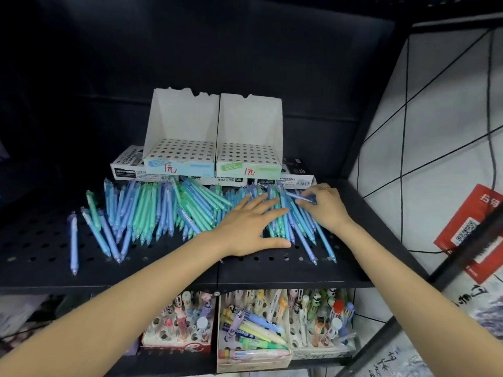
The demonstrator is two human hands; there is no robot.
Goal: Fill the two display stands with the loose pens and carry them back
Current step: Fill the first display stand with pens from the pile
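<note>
Gathering loose pens [152, 210]: left hand [251, 227] spread flat, right hand [325, 206] pinching one blue pen [300, 197]; next, slotting into empty stands [181, 156].

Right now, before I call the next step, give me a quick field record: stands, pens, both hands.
stands: two white display stands, left and right, side by side on flat marker boxes, holes all empty
loose pens: blue and green, heaped on the black shelf in front of the stands
left hand: fingers spread flat on the heap
right hand: pinching one blue pen
</note>
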